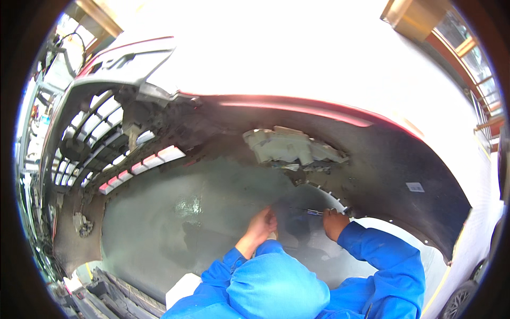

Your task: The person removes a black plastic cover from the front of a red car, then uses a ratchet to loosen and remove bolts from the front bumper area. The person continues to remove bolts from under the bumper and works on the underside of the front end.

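My right hand (336, 223) is closed round the end of a slim screwdriver (314, 212), its blue-and-silver handle showing and its thin shaft pointing left. Just left of it, my left hand (260, 227) has its fingers curled in; what they hold, if anything, is hidden. Both hands are over a smooth grey floor (159, 223). Beyond them curves a large dark vehicle panel (393, 159) with a red upper edge. A row of small pale clips or teeth (326, 195) runs along a curved edge close to the screwdriver.
A torn-looking grey-beige piece (292, 149) sits on the panel's inner side. Black grille bars (95, 125) stand at the left. Dark trim parts (117, 292) lie at lower left. A wheel (459, 303) shows at lower right. Blue cloth (276, 282) covers a rounded shape between my arms.
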The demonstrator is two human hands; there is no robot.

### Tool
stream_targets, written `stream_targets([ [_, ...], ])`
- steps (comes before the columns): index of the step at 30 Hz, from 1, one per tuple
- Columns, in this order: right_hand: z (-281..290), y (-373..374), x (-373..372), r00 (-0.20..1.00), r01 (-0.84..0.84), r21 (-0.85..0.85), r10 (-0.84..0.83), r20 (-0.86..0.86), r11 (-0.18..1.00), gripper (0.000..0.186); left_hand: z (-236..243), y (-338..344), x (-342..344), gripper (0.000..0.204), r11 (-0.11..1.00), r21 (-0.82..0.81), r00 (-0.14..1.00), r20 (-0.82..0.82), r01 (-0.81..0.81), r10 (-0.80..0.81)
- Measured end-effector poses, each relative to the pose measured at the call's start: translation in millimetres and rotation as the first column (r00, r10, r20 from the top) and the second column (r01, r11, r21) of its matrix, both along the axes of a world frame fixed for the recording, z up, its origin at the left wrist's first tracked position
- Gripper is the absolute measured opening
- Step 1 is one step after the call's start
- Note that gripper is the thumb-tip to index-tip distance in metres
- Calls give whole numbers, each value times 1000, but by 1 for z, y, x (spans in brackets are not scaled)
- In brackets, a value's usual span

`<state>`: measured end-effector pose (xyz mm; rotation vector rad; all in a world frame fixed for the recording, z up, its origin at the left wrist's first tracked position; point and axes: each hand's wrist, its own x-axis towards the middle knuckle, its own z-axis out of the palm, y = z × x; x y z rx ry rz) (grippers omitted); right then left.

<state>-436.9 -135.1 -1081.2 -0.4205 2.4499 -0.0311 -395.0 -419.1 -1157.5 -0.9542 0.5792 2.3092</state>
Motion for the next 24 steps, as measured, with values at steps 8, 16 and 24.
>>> stream_targets([
  [8,-41,28,39,990,93,-37,-97,-107,995,53,60,-23,-17,20,961,-271,985,-171,-54,8],
  [16,7,26,51,946,302,-276,-323,-32,912,47,219,-48,-5,22,800,-463,924,-157,-382,350],
  [24,1,-8,10,880,383,-514,-472,-49,767,55,408,45,16,15,703,-304,741,-480,-643,470],
])
